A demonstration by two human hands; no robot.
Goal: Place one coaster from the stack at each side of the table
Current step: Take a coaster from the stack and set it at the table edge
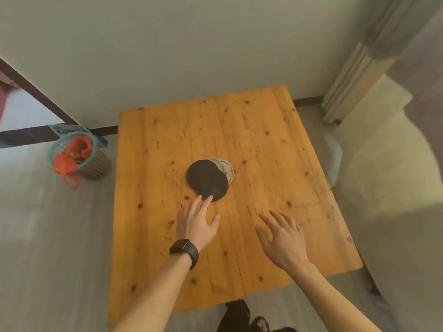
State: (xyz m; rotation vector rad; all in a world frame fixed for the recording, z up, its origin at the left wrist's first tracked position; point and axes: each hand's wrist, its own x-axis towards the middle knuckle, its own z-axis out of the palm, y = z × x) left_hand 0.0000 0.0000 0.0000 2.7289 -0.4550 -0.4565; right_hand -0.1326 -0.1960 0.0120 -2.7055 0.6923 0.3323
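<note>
Round coasters (207,179) — dark ones fanned over a pale printed one — lie flat mid-table (263,144).

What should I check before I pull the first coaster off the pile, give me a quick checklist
1. Round dark coasters all in one place: ok, they lie fanned and overlapping near the middle of the orange wooden table.
2. Left hand at the pile: ok, its fingertips reach the near edge of the nearest coaster.
3. Coaster gripped: not ok, the fingers are spread flat, nothing pinched yet.
4. Right hand free: ok, open and holding nothing.
5. All four table sides bare for placing: ok, no coaster sits at any edge.
6. Number of coasters in the pile: cannot tell, they overlap.
</note>
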